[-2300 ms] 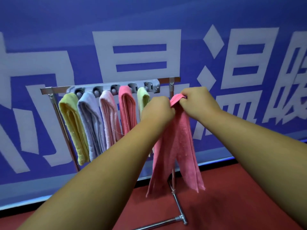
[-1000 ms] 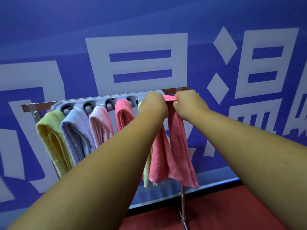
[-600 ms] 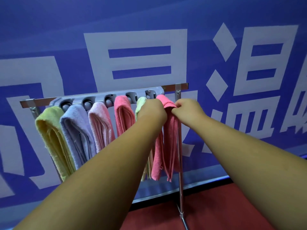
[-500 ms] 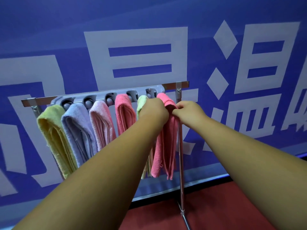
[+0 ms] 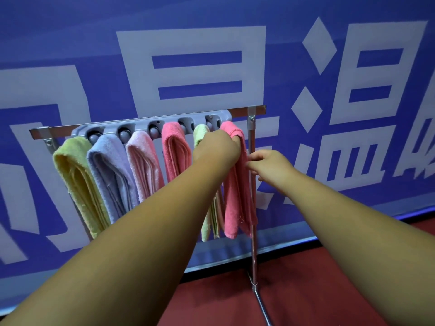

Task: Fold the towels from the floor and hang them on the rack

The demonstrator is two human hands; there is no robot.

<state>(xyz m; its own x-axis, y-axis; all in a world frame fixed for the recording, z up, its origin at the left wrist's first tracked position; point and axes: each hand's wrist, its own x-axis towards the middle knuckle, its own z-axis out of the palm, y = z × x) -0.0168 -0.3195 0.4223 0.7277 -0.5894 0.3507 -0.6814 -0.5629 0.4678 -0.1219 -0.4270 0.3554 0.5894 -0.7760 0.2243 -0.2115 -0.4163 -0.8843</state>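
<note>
The folded coral-pink terry towel [image 5: 237, 196] now hangs at the right end of the grey metal rack [image 5: 150, 120], three o'clock of the pale green towel [image 5: 200, 135]. The left hand [image 5: 216, 149] still grips its top. The right hand [image 5: 270, 167] has slipped lower, fingers loosely curled at its edge; whether they hold it is unclear. Nearly hung.

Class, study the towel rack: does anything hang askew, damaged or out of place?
Nothing is damaged or fallen. Only the rightmost pink towel looks unsettled: the left hand grips its top at the rack and the right hand pinches its edge.
</note>
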